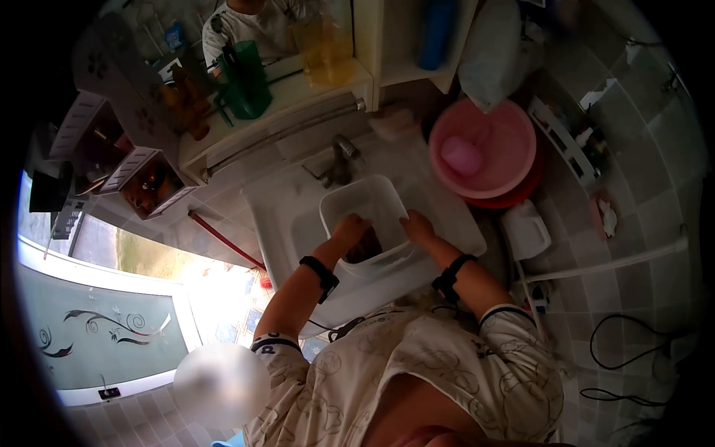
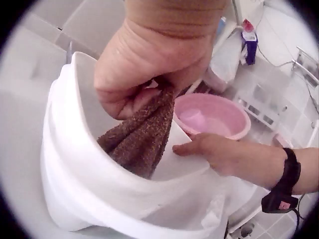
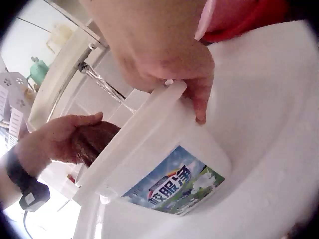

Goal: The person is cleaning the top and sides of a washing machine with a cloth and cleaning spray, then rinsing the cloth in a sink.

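A white plastic bucket stands in the white sink, with a printed blue and green label on its side. My left hand pinches a brown cloth that hangs bunched down into the bucket. Opposite it, my right hand grips the bucket's rim, thumb on the outer wall. The bucket tilts in the right wrist view. Beyond it, a stream of water runs from the faucet toward the bucket. The bottom of the bucket is hidden.
Right of the sink, a pink basin holding a pink scoop sits on a red one. A white jug stands below them. Above the faucet runs a shelf with a green pitcher and a yellow pitcher.
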Tool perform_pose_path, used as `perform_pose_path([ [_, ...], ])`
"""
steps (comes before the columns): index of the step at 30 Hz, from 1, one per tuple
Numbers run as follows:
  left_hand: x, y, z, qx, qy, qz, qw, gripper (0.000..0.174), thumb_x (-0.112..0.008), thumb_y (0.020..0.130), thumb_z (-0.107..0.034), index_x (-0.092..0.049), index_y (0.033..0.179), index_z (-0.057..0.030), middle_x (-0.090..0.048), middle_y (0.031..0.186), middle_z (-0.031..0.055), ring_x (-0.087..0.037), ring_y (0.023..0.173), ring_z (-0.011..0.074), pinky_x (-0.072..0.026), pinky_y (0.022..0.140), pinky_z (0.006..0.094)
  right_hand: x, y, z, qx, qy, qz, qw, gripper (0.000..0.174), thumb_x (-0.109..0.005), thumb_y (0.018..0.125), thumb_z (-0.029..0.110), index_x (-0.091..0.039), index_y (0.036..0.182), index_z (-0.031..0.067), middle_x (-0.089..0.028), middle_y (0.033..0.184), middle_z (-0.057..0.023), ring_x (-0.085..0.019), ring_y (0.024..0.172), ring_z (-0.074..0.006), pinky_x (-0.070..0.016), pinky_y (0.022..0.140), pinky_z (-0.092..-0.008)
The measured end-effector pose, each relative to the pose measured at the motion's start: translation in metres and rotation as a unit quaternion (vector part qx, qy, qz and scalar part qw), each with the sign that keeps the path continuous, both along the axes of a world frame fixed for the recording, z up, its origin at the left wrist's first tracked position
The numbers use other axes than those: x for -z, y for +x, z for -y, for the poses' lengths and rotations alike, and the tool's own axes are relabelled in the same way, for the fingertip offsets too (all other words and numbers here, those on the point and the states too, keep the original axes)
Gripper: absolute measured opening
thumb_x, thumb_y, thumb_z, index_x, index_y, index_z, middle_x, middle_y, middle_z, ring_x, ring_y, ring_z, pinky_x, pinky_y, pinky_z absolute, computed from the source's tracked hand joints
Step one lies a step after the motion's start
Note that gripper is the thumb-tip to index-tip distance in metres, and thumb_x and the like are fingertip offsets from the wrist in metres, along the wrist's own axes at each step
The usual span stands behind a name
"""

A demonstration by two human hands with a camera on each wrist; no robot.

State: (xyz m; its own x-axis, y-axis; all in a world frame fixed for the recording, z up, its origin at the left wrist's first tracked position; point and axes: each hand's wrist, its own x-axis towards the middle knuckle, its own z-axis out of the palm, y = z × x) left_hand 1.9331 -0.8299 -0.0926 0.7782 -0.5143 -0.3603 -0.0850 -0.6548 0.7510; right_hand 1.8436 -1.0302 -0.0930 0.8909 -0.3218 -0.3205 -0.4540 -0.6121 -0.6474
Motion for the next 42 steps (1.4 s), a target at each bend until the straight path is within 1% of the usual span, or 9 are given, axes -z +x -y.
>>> perform_pose_path([
  [6, -0.010, 0.010, -0.004, 0.305, 0.115, 0.367, 0.871, 0.030, -0.056, 0.081, -0.029, -0.059, 0.088, 0.0002, -0.062, 0.076, 0.0162, -0.062, 0.074, 0.0274, -0.0465, 0.063, 0.0361, -0.033, 0.010, -0.005, -0.072, -0.168, 0.175, 0.967, 0.043, -0.056, 0.081, 0.034, -0.051, 0.109, 0.0014, -0.054, 0.105, -0.0198, -0.052, 0.097, -0.0356, -0.0413, 0.082, -0.0416],
  [7, -0.009, 0.011, -0.001, 0.053, -0.033, 0.050, 0.997, 0.028, -0.056, 0.081, -0.029, -0.059, 0.086, -0.0011, -0.060, 0.073, 0.0133, -0.059, 0.068, 0.0251, -0.0454, 0.059, 0.0356, -0.038, 0.014, -0.010, -0.072, -0.168, 0.177, 0.967, 0.043, -0.056, 0.081, 0.034, -0.051, 0.109, 0.0014, -0.054, 0.105, -0.0198, -0.052, 0.097, -0.0356, -0.0413, 0.082, -0.0416],
  [8, -0.009, 0.013, 0.002, -0.210, -0.176, -0.277, 0.921, 0.026, -0.056, 0.082, -0.028, -0.058, 0.083, -0.0025, -0.058, 0.069, 0.0103, -0.057, 0.062, 0.0229, -0.0443, 0.055, 0.0352, -0.043, 0.018, -0.017, -0.110, -0.118, 0.161, 0.974, 0.040, -0.056, 0.080, 0.034, -0.053, 0.107, 0.0040, -0.055, 0.105, -0.0179, -0.052, 0.098, -0.0343, -0.0418, 0.081, -0.0416],
  [18, -0.056, 0.025, -0.001, -0.140, -0.345, -0.369, 0.852, 0.028, -0.057, 0.083, -0.031, -0.056, 0.097, -0.0069, -0.055, 0.078, 0.0044, -0.054, 0.069, 0.0160, -0.0445, 0.055, 0.0295, -0.053, 0.020, -0.055, -0.067, 0.001, 0.236, 0.969, 0.026, -0.059, 0.079, 0.025, -0.059, 0.096, 0.0048, -0.063, 0.085, -0.0142, -0.060, 0.083, -0.0309, -0.0459, 0.072, -0.0382],
  [25, -0.055, 0.011, 0.000, 0.039, -0.091, 0.079, 0.992, 0.045, -0.064, 0.077, -0.037, -0.055, 0.104, -0.0031, -0.060, 0.095, 0.0114, -0.058, 0.090, 0.0250, -0.0469, 0.077, 0.0331, -0.057, 0.040, -0.038, -0.022, 0.109, 0.173, 0.979, 0.028, -0.057, 0.083, 0.027, -0.060, 0.093, 0.0013, -0.063, 0.082, -0.0097, -0.058, 0.077, -0.0205, -0.0443, 0.071, -0.0320],
  [32, -0.019, 0.032, -0.002, 0.322, 0.100, 0.353, 0.873, 0.033, -0.056, 0.074, -0.033, -0.063, 0.090, -0.0048, -0.059, 0.100, 0.0143, -0.056, 0.092, 0.0355, -0.0459, 0.080, 0.0396, -0.036, 0.053, -0.028, 0.131, 0.311, 0.119, 0.934, 0.037, -0.049, 0.088, 0.033, -0.059, 0.094, -0.0022, -0.060, 0.087, -0.0070, -0.055, 0.081, -0.0176, -0.0425, 0.073, -0.0312],
  [36, -0.063, 0.034, -0.009, 0.183, 0.025, 0.216, 0.959, 0.030, -0.054, 0.075, -0.026, -0.060, 0.093, -0.0027, -0.057, 0.101, 0.0173, -0.056, 0.090, 0.0367, -0.0455, 0.080, 0.0413, -0.047, 0.048, -0.022, 0.065, 0.388, 0.069, 0.917, 0.041, -0.048, 0.088, 0.036, -0.057, 0.097, -0.0026, -0.060, 0.087, -0.0086, -0.056, 0.078, -0.0178, -0.0432, 0.072, -0.0326],
  [39, -0.035, 0.052, -0.002, 0.157, -0.009, 0.418, 0.895, 0.028, -0.051, 0.077, -0.021, -0.057, 0.098, -0.0032, -0.056, 0.104, 0.0175, -0.055, 0.093, 0.0351, -0.0457, 0.080, 0.0401, -0.060, 0.050, -0.026, -0.017, 0.364, -0.013, 0.931, 0.038, -0.052, 0.086, 0.033, -0.054, 0.105, -0.0006, -0.059, 0.096, -0.0087, -0.057, 0.086, -0.0171, -0.0449, 0.077, -0.0313],
  [42, -0.051, 0.053, 0.011, 0.013, -0.240, 0.111, 0.964, 0.025, -0.047, 0.081, -0.014, -0.053, 0.103, -0.0044, -0.056, 0.103, 0.0164, -0.054, 0.095, 0.0317, -0.0460, 0.079, 0.0370, -0.069, 0.037, -0.051, -0.096, 0.324, 0.204, 0.919, 0.034, -0.058, 0.083, 0.030, -0.057, 0.098, -0.0005, -0.061, 0.093, -0.0087, -0.058, 0.084, -0.0172, -0.0451, 0.076, -0.0313],
])
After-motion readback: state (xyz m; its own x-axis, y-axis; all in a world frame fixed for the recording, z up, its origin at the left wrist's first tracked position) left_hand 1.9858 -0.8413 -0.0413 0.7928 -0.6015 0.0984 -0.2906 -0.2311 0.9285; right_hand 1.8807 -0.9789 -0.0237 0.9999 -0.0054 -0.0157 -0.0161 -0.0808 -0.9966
